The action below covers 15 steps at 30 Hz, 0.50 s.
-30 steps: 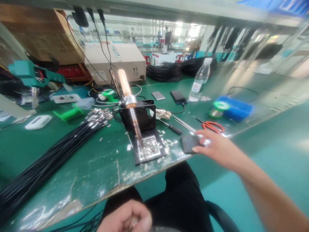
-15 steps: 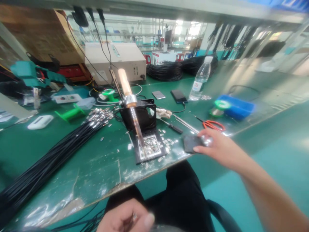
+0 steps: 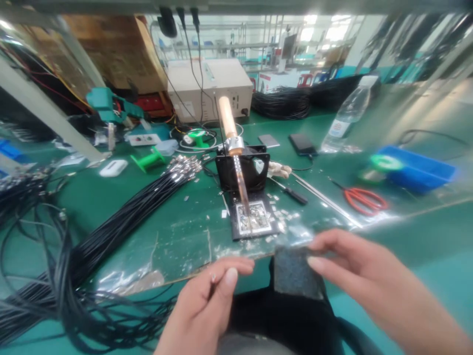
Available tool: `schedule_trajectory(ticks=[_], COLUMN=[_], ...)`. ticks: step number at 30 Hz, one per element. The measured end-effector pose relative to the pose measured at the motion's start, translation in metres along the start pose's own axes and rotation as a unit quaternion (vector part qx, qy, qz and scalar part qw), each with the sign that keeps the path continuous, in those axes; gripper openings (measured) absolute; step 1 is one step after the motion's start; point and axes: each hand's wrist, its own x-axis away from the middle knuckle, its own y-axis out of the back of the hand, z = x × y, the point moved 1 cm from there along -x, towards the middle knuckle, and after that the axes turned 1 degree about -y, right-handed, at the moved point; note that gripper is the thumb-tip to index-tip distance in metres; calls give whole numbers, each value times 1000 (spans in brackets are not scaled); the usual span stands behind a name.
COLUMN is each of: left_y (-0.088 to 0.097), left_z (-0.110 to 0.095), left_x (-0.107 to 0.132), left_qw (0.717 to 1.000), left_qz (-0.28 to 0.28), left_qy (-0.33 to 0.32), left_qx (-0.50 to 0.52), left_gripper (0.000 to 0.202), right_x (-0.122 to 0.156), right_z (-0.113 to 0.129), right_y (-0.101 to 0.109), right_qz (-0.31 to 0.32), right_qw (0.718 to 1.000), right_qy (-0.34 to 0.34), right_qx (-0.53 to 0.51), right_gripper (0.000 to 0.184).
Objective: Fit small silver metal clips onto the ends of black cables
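My right hand (image 3: 354, 276) grips a small dark square pad (image 3: 295, 272) by its right edge and holds it just off the near edge of the green bench (image 3: 121, 217), above my lap. My left hand (image 3: 207, 301) is below the bench edge with thumb and forefinger pinched on a tiny metal piece I can barely make out. Straight ahead a soldering iron (image 3: 232, 148) with a wooden handle leans in a black stand (image 3: 244, 177), its tip over a tray of solder scraps (image 3: 253, 219).
A thick bundle of black cables (image 3: 121, 222) with metal ends runs diagonally across the left, looping off the bench. Red scissors (image 3: 360, 199), a blue tray (image 3: 417, 170), a water bottle (image 3: 345, 123), a phone (image 3: 302, 144) and a beige box (image 3: 209, 88) lie behind.
My right hand lifted the dark pad off the bench and brought it toward me. My left hand rose toward it. The view swung left, showing more cables.
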Motion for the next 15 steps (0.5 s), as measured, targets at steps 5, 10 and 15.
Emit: schedule_trajectory(ticks=[5,10,15], left_y=[-1,3,2], left_z=[-4,-4,-5], left_x=[-7,-7,-2], left_qw=[998,997,995], left_qz=[0,-29,-58], left_qy=[17,1,-28], left_qx=[59,72,79], left_gripper=[60,58,58], right_x=[-15,-32,-31], right_z=[25,40,46], right_y=[-37,-52,-59], right_qz=[77,23,-34], right_qw=[996,999,997], right_qy=[2,33,68], right_qx=[-52,-20,-13], right_gripper=[17,16,19])
